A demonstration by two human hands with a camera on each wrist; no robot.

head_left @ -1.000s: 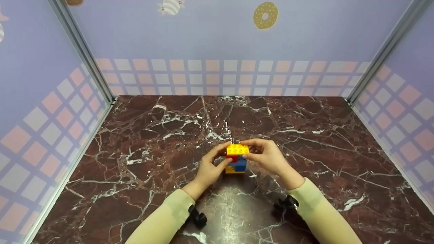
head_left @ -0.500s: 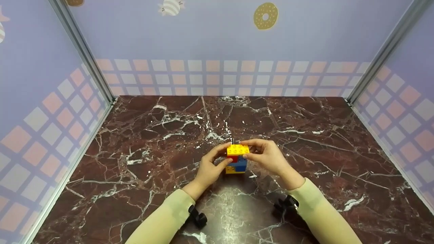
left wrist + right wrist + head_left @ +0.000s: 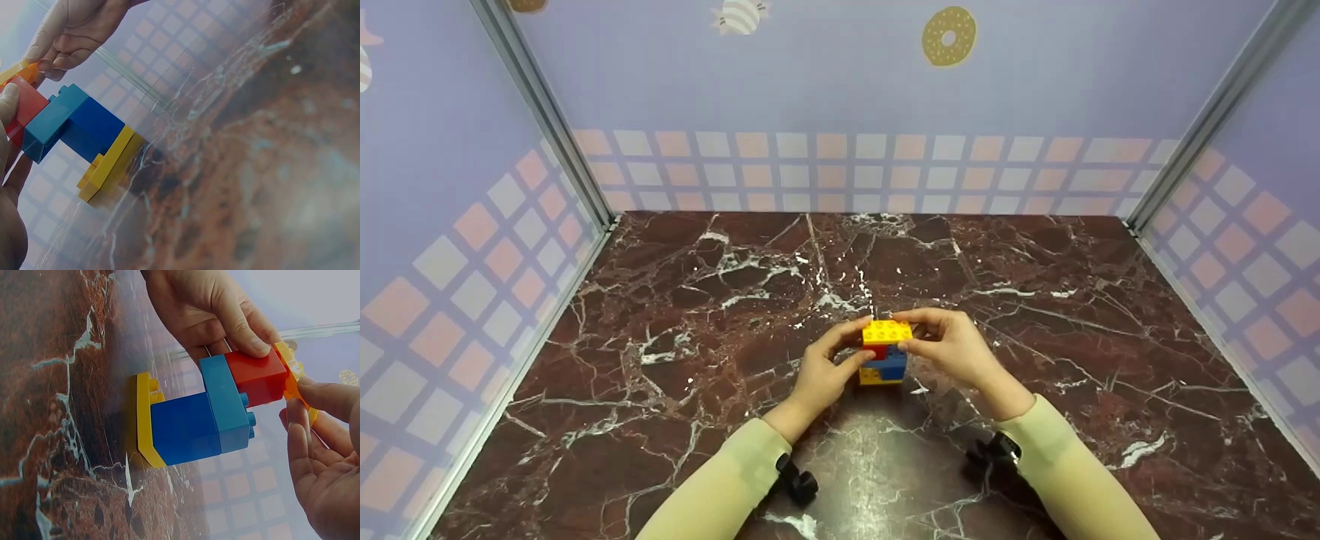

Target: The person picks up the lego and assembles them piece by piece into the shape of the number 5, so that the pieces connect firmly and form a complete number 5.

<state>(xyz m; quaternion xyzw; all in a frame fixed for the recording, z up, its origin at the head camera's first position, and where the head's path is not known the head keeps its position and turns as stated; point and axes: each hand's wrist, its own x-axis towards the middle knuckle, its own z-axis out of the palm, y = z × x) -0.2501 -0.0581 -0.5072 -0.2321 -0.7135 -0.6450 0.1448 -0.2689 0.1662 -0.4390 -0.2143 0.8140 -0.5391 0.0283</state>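
Observation:
A short tower of building bricks stands on the table in front of me. Its yellow bottom plate (image 3: pixel 144 422) carries a blue brick (image 3: pixel 185 427), then a flatter teal-blue brick (image 3: pixel 225 405). Above that sits a red brick (image 3: pixel 256 377), topped by a yellow plate (image 3: pixel 887 331) with studs facing up. My left hand (image 3: pixel 821 371) pinches the red brick from the left, thumb at the front. From the right, my right hand (image 3: pixel 956 349) pinches the yellow top plate by its edge. In the right wrist view the top plate looks slightly tilted against the red brick.
The dark red marbled table (image 3: pixel 720 450) spreads around the tower. Patterned panels with a checked band (image 3: pixel 840 172) rise at the back and both sides, joined by metal corner posts (image 3: pixel 540 112). Black devices (image 3: pixel 797 480) hang at both wrists.

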